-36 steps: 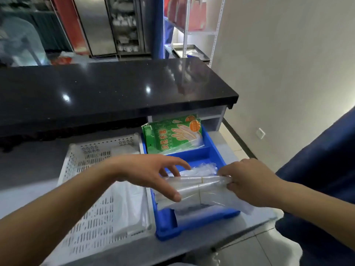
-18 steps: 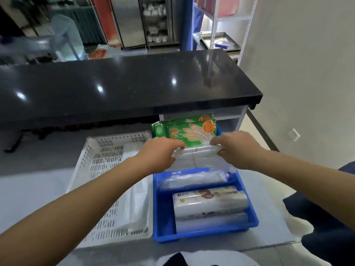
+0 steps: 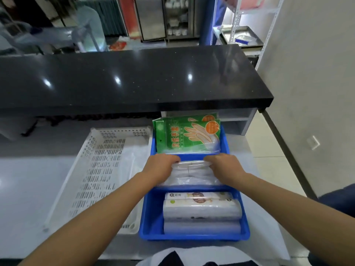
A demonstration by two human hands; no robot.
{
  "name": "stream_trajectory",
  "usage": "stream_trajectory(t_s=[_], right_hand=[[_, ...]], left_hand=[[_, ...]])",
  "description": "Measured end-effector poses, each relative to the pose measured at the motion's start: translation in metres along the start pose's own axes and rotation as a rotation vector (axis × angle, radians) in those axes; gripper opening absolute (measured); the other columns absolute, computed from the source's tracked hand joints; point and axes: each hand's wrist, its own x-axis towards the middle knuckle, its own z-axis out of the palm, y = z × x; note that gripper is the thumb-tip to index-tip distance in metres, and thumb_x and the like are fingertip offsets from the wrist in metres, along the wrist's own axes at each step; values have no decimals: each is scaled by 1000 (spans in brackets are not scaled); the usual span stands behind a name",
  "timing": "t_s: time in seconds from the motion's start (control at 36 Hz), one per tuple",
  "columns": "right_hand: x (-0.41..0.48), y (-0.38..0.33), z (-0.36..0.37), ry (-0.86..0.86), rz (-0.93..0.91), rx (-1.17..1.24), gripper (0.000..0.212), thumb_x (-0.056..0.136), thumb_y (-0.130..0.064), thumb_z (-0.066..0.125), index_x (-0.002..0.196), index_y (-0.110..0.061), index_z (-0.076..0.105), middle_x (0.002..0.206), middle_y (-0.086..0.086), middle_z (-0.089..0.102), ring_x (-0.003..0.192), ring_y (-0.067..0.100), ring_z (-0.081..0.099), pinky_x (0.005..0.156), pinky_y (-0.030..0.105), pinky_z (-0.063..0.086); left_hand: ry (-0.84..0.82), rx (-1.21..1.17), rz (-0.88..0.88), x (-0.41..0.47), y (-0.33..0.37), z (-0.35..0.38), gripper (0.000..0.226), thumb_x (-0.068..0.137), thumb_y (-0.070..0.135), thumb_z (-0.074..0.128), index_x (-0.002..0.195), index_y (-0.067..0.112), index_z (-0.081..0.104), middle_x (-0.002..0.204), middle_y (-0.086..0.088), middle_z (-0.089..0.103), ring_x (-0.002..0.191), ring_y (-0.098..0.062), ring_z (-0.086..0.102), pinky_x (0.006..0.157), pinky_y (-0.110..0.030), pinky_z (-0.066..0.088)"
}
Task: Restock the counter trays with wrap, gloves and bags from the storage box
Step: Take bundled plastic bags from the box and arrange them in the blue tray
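Blue tray (image 3: 151, 223) on the grey tabletop (image 3: 28, 189): its nearest compartment holds wrap rolls (image 3: 201, 208), labels too blurred to read. In the middle one, the left hand (image 3: 159, 167) and right hand (image 3: 224, 166) each curl round an end of a clear bag bundle (image 3: 192, 175), fingertips hidden beneath it. Beyond, green glove packs (image 3: 188, 135) lean upright, their bases hidden. A white basket (image 3: 99, 169) sits just left.
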Motion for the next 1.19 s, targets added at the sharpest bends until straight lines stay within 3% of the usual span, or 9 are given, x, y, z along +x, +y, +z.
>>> stream_trajectory(t_s=[0.11, 0.17, 0.28, 0.36, 0.61, 0.78, 0.94, 1.06, 1.19], right_hand=[[18, 8, -11, -137, 46, 117, 39, 93, -13, 52, 127, -28, 60, 121, 9, 66, 105, 31, 62, 86, 38, 52], [23, 9, -14, -90, 74, 136, 43, 91, -7, 50, 129, -26, 60, 122, 10, 66, 104, 32, 62, 83, 36, 51], [14, 6, -9, 177, 58, 93, 45, 87, -4, 55, 129, -20, 60, 126, 5, 64, 110, 29, 57, 89, 38, 46], [-2, 5, 2, 238, 7, 104, 40, 89, -7, 58, 127, -19, 63, 131, 4, 63, 120, 27, 54, 100, 40, 41], [-24, 5, 20, 209, -33, 60, 33, 89, -10, 58, 120, -15, 67, 142, 6, 57, 132, 24, 49, 113, 39, 30], [-27, 5, 10, 152, -21, 203, 39, 97, -27, 52, 135, -21, 55, 148, 2, 50, 138, 21, 40, 115, 38, 27], [-49, -13, -18, 140, 34, 450, 48, 95, -40, 56, 140, -29, 49, 152, -2, 44, 141, 20, 36, 115, 41, 28], [-79, -29, -27, -7, -1, 513, 57, 93, -48, 56, 146, -36, 39, 156, -7, 38, 145, 20, 29, 117, 48, 27], [-108, -53, -8, -162, -182, 444, 60, 92, -50, 50, 148, -43, 30, 162, -10, 21, 151, 18, 9, 120, 47, 14]], left_hand=[[-169, -83, -4, 15, -6, -21, 45, 90, 10, 52, 127, 33, 62, 128, 2, 66, 112, -24, 60, 85, -34, 51], [-171, -108, -39, 19, -6, -27, 46, 92, 9, 51, 131, 31, 60, 133, -2, 63, 115, -26, 59, 91, -40, 53], [114, -74, -65, 11, 5, -21, 51, 93, 3, 52, 138, 25, 54, 137, -1, 60, 123, -25, 55, 96, -38, 49], [308, -162, -41, -5, 11, -4, 45, 92, 4, 57, 134, 19, 59, 134, 0, 61, 124, -22, 52, 98, -36, 46], [128, -183, -37, -26, 12, 25, 46, 100, 8, 45, 144, 21, 50, 162, -1, 29, 149, -20, 23, 115, -38, 33], [49, -298, -74, -32, 13, 9, 49, 102, 11, 45, 150, 22, 42, 164, -1, 25, 151, -20, 17, 121, -30, 13], [161, -576, -236, -76, 32, -14, 55, 99, 27, 58, 150, 29, 39, 161, 8, 27, 149, -9, 19, 119, -25, 16], [294, -692, -363, -130, 55, -15, 61, 93, 37, 66, 148, 35, 40, 150, 24, 27, 139, 7, 23, 110, -15, 19], [279, -657, -488, -188, 81, 12, 68, 92, 36, 66, 152, 31, 34, 161, 14, 21, 147, 4, 17, 116, -14, 14]])
